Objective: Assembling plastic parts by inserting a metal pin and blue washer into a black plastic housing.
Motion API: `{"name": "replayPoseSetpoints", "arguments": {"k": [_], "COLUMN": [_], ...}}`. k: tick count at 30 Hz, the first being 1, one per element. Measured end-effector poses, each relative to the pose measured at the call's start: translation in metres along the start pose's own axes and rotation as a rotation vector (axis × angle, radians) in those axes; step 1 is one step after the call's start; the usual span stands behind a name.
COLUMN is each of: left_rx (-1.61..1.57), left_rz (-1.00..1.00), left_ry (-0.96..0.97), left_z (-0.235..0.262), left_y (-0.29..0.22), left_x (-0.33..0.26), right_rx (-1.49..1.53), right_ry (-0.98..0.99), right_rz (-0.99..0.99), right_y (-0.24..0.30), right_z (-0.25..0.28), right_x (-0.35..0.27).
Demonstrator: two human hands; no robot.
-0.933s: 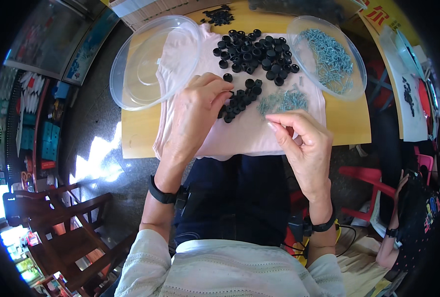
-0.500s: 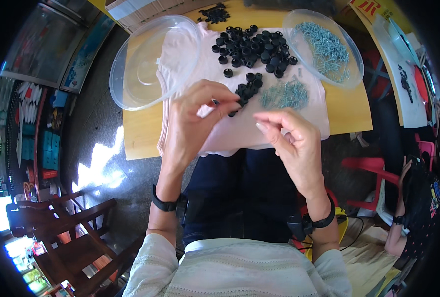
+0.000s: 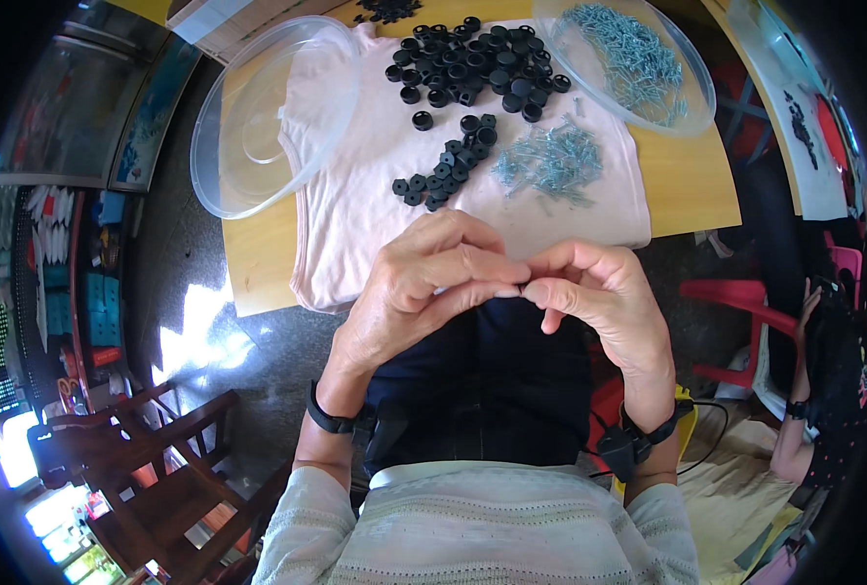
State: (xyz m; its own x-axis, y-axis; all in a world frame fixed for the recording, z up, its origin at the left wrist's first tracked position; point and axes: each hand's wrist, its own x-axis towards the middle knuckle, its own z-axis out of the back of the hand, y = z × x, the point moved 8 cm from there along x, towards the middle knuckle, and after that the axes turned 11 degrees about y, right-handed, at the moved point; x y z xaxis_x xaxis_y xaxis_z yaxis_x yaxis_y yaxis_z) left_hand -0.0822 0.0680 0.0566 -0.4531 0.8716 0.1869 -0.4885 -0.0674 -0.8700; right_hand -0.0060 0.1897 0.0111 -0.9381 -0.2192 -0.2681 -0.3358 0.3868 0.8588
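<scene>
A small dark piece (image 3: 523, 289) sits right at the fingertips, where the two hands meet over the person's lap, just off the near edge of the cloth (image 3: 346, 229). Fingers cover most of it, so its shape cannot be told.

The left hand (image 3: 419, 283) is nearly closed, its thumb and forefinger pinching the piece from the left, the other fingers bent over on the far side. The right hand (image 3: 609, 302) comes in from the right, half curled, its thumb and forefinger tips drawn close together at the piece; whether they grip something of their own is hidden.

Just beyond the left hand, a cluster of black hex pieces (image 3: 443, 170) runs from near left to far right on the cloth. Right of it, on the far side of the right hand, lies a loose heap of screws (image 3: 558, 161). Farther off is a heap of black caps (image 3: 501, 78), with a single cap (image 3: 423, 121) apart on its near side. A clear dish (image 3: 698, 93) with more screws stands far right, and a clear lid (image 3: 268, 117) lies far left, both partly over the tabletop (image 3: 250, 273).
</scene>
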Motion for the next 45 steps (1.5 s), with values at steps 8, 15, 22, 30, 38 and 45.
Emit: {"name": "replayPoseSetpoints", "arguments": {"k": [8,15,22,30,38,45], "left_rx": [0.545,0.630,0.646,0.253,0.050,-0.641], "left_rz": [0.091,0.110,0.114,0.131,0.198,0.149], "left_ry": [-0.237,-0.265,-0.238,-0.338,-0.295,-0.447], "left_z": [0.001,0.003,0.001,0.014,0.007,-0.004], "left_y": [0.005,0.001,-0.001,0.003,0.009,0.029], "left_x": [0.032,0.038,0.043,0.023,0.008,-0.012], "right_rx": [-1.034,-1.167,-1.190,-0.776,-0.593,-0.097], "right_ry": [-0.511,-0.462,-0.435,-0.437,-0.319,-0.180], "right_rz": [0.422,0.376,0.345,0.409,0.532,0.371], "right_y": [0.043,0.048,0.050,0.051,0.047,0.020], "right_z": [0.010,0.002,0.002,0.010,-0.010,-0.013], "right_x": [-0.011,-0.006,-0.004,-0.009,0.001,0.011]}}
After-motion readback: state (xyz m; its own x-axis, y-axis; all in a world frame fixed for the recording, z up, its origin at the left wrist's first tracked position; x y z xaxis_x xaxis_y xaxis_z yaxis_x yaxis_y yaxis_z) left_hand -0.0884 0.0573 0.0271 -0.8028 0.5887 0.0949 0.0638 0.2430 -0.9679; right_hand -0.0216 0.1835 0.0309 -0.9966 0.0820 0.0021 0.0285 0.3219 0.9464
